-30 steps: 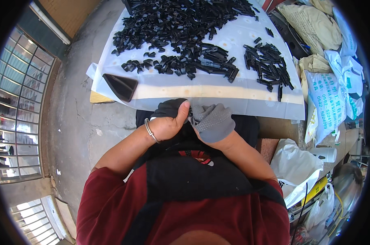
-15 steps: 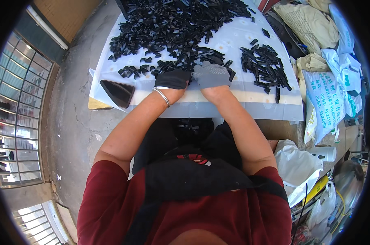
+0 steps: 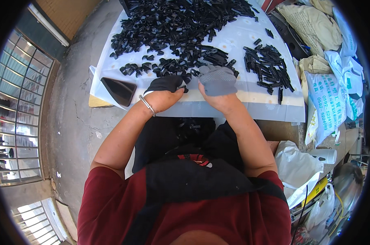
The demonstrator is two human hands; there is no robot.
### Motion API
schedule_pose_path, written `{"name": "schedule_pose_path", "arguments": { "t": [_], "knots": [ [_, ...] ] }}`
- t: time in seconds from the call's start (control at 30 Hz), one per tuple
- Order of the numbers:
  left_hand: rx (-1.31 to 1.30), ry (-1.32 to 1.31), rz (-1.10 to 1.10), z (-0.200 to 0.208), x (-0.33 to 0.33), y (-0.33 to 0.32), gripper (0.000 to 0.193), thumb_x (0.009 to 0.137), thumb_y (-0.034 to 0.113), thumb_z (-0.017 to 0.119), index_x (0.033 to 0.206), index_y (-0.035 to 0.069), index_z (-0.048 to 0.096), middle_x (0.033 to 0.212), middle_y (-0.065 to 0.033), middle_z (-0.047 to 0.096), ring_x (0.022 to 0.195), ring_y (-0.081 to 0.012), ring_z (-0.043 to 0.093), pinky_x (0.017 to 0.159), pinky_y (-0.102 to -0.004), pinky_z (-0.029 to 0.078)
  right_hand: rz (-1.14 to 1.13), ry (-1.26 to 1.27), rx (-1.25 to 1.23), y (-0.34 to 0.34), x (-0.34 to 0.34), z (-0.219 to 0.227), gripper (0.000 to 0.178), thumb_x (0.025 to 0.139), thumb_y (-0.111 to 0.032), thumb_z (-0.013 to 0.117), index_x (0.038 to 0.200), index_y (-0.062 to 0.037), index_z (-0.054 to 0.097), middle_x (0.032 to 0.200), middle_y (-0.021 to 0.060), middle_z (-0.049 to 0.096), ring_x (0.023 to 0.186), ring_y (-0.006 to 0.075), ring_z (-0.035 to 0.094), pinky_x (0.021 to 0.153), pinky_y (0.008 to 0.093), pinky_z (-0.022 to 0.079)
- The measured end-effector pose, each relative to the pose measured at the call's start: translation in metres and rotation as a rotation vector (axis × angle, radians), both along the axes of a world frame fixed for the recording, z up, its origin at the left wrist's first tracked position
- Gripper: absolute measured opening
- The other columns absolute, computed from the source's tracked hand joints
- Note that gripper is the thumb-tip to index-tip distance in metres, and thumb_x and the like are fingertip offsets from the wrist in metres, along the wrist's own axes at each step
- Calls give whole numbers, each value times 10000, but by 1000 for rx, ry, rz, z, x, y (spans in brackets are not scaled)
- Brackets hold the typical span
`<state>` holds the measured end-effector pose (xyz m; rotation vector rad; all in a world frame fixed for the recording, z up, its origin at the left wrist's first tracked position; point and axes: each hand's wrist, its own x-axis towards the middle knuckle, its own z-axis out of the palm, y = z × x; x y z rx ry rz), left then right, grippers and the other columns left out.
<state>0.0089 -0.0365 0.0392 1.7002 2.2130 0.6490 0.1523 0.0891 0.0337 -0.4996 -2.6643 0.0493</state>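
Observation:
My left hand (image 3: 165,89), in a black fingerless-looking glove, pinches a small black plastic part (image 3: 185,88) near the table's front edge. Just to its right is my right hand (image 3: 218,81), in a grey dotted glove with its fingers curled in; what they hold, if anything, is hidden. Beyond both hands spreads a big heap of small curved black plastic pieces (image 3: 160,32). Longer black pieces (image 3: 213,55) lie just past my right hand. A separate pile of slim black clip-like parts (image 3: 268,65) lies on the right.
A white cloth or sheet covers the table (image 3: 250,102). A dark phone (image 3: 118,90) lies at its front left corner. Stuffed sacks (image 3: 311,26) and printed white bags (image 3: 325,106) crowd the right side. A barred window (image 3: 19,110) is at the left.
My hands have moved apart from where they met, the left one back toward me and left, the right one slightly right. A small black part now shows at my left fingertips.

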Motion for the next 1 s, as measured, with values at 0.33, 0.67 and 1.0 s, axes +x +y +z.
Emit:
{"name": "schedule_pose_path", "arguments": {
  "t": [0.33, 0.67, 1.0],
  "knots": [
    [-224, -341, -365, 14, 6, -13, 362, 812, 375, 495, 933, 44, 578, 814, -168, 595, 730, -271, 572, 685, -341, 438, 368, 183, -557, -41, 37, -5, 272, 768, -175, 601, 1009, -58, 555, 874, 119, 591, 806, 288, 560, 714, 357, 441],
    [176, -736, 175, -4, 54, -44, 378, 934, 310, 369, 883, 9, 591, 749, -83, 605, 683, -176, 557, 643, -284, 442, 206, 236, -536, -63, 45, 3, 192, 793, -227, 575, 855, -47, 558, 774, 113, 571, 724, 299, 550, 634, 386, 432],
    [298, -609, -10, -4, 46, -40, 323, 921, 255, 388, 868, 3, 584, 751, -136, 605, 700, -262, 575, 647, -348, 441, 117, -148, -306, -65, 60, 24, 283, 818, -269, 545, 1011, -64, 572, 964, 105, 590, 872, 294, 548, 773, 383, 427]
  ]
}}
